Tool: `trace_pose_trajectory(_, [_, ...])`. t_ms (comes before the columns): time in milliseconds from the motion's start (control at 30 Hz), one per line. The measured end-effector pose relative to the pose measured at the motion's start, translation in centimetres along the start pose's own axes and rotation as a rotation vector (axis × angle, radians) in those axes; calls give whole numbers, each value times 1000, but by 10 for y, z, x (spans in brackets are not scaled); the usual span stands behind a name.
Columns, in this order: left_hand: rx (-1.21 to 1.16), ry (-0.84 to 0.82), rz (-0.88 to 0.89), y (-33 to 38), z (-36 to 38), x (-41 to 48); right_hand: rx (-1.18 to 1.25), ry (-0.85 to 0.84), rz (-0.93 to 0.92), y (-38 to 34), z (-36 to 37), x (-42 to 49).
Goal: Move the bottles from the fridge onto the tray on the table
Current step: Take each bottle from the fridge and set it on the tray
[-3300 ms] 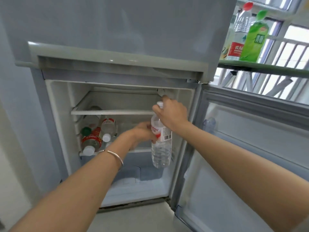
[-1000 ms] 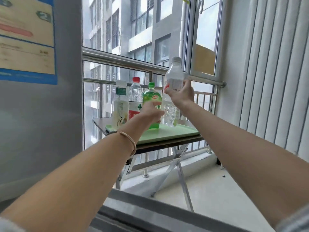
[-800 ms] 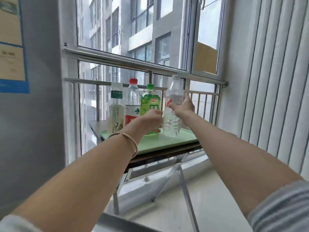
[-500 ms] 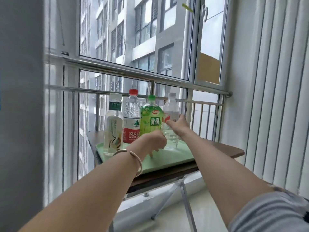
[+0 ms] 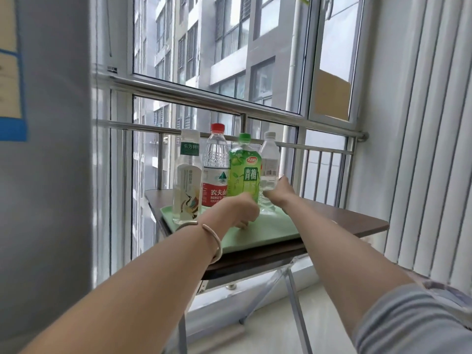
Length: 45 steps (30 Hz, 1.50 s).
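Observation:
Several bottles stand in a row on the pale green tray (image 5: 268, 231): a white-capped tea bottle (image 5: 187, 175), a red-capped water bottle (image 5: 215, 162), a green-capped green drink bottle (image 5: 245, 172) and a clear white-capped water bottle (image 5: 269, 159) at the right end. My right hand (image 5: 279, 191) wraps the lower part of the clear water bottle, which stands upright on the tray. My left hand (image 5: 240, 209), with a bracelet at the wrist, hovers curled and empty over the tray in front of the green bottle, hiding its base.
The tray lies on a small brown folding table (image 5: 357, 223) against a window with metal railing bars (image 5: 229, 108). A grey fridge side (image 5: 51, 175) fills the left. White vertical blinds (image 5: 421, 149) hang at the right. Pale floor lies below the table.
My right hand carried the clear water bottle from the fridge and lowered it onto the tray beside the green bottle. My left hand came down over the tray.

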<state>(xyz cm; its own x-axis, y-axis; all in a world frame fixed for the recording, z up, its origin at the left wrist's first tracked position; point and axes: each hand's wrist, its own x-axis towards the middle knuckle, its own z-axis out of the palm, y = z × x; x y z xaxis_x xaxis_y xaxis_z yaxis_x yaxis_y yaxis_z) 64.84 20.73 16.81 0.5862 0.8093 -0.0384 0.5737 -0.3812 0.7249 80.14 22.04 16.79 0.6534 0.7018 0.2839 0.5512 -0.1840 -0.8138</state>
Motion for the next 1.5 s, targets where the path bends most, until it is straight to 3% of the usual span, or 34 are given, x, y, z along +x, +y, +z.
trace_pose_trajectory(267, [-31,9,11,-7,-8,-4,58,-4,24,6,14,11])
trace_pose_trajectory(467, [-44,3,10,-7,-10,0,381,8,68,-8,13,22])
trace_pose_trajectory(733, [68,14,25,-2,-6,3,310,-19,-47,11,16,28])
trace_pose_trajectory(1033, [89,16,17,-5,-4,3,197,-193,-68,21,-8,24])
trace_pose_trajectory(1267, [80,11,12,-8,-4,-3,324,-286,-2,23,-14,20])
trace_pose_trajectory(1367, [55,20,12,-9,-4,-3,393,-289,14,23,-10,22])
trace_pose_trajectory(1500, [32,24,18,-10,-4,-3,226,-199,-62,27,-5,21])
